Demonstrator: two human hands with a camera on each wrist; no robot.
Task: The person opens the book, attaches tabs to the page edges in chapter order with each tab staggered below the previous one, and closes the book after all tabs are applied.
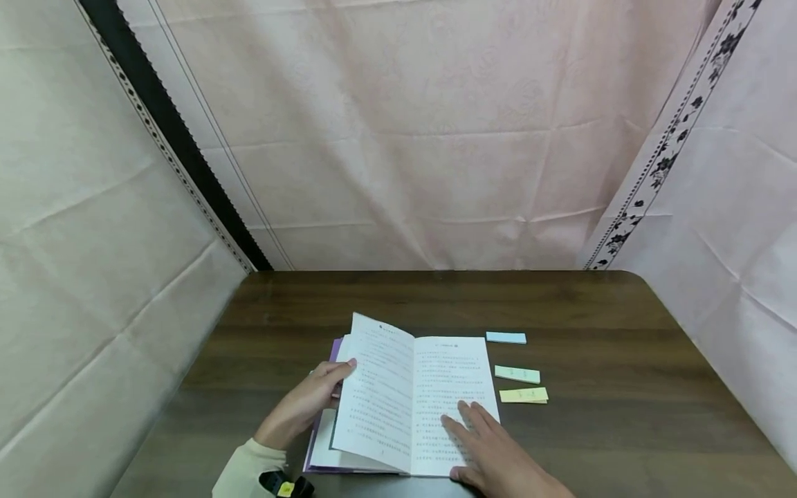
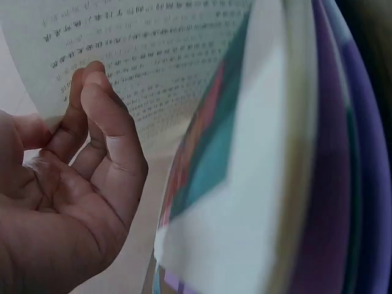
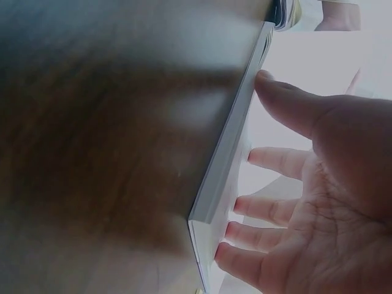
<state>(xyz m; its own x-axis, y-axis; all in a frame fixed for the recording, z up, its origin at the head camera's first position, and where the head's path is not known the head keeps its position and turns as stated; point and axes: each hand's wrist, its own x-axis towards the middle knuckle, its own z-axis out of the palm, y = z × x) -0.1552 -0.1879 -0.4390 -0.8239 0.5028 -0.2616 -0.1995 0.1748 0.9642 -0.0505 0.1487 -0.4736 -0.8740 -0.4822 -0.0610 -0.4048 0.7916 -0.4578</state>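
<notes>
In front of you is a dark brown wooden table [image 1: 623, 429] with rounded far corners. An open book [image 1: 405, 401] lies flat on it, near your edge and slightly left of centre; take it as your landmark. Just right of the book, three small sticky-note pads lie in a column: a blue pad [image 1: 506, 337] farthest from you, a green pad [image 1: 517, 374] in the middle, and a yellow pad [image 1: 524, 395] nearest.
</notes>
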